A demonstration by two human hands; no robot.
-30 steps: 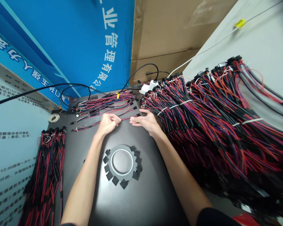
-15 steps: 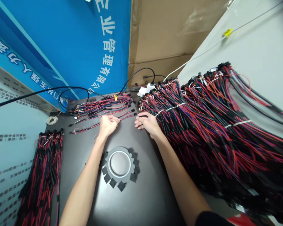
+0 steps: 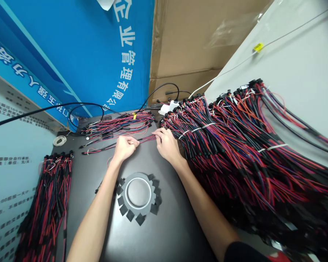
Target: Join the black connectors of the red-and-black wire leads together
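A thin red and black wire harness (image 3: 147, 138) runs between my two hands over the dark table. My left hand (image 3: 125, 147) is closed around its middle, and the sleeved left part of the harness stretches out past my fist to a small end with a white wire. At its right end my right hand (image 3: 165, 143) pinches the harness, hiding the connector there. Just behind my hands lies a loose pile of similar wire harnesses (image 3: 120, 122). Nearer to me, between my forearms, sits a round grey dispenser (image 3: 139, 193) with black tape pieces around its rim.
Large tied bundles of harnesses (image 3: 224, 142) fill the right side. Another bundle (image 3: 50, 196) hangs at the table's left edge. A coil of white cord (image 3: 59, 141) lies at the back left. A white adapter (image 3: 168, 108) with black cable stands near the cardboard (image 3: 188, 40).
My right hand has moved slightly left and its fingers have closed on the right end of the wire harness. My left hand stays about where it was, holding the harness.
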